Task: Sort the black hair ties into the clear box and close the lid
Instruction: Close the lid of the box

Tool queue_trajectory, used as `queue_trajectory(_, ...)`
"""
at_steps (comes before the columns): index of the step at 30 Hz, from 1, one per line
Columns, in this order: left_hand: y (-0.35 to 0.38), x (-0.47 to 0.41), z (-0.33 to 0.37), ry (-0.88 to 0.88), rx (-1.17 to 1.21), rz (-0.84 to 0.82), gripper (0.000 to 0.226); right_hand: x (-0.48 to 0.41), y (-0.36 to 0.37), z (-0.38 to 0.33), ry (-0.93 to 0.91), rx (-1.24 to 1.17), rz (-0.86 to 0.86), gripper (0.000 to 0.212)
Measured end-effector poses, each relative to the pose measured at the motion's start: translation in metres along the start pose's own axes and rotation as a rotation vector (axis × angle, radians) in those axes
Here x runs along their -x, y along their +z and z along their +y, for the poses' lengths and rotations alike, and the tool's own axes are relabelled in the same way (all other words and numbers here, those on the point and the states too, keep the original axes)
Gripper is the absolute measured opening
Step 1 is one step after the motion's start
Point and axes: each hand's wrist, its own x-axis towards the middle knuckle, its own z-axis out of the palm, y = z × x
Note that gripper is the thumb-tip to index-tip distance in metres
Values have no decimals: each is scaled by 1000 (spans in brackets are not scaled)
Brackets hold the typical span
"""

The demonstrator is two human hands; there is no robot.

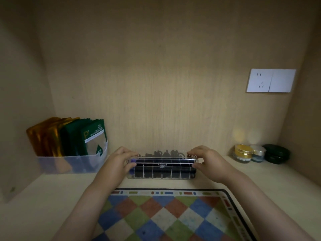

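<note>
A checkered mat [166, 216] lies nearest. Beyond it, at the shelf's back edge, left hand [119, 160] and right hand [206, 160] grip the clear box [162, 168] ends; black hair ties [166, 173] fill it.

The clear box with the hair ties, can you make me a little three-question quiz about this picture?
1. True or false: both hands hold the clear box.
2. Which side has the gold-lidded jar: left or right?
3. What stands in the translucent bin?

Key:
1. True: left hand and right hand grip its ends.
2. Right.
3. Gold and green packets.
</note>
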Motion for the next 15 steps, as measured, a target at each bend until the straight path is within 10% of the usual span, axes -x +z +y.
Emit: queue_trajectory(15, 28, 10, -11, 13, -64, 19, 52, 16, 46, -6, -83, 150, 164, 58)
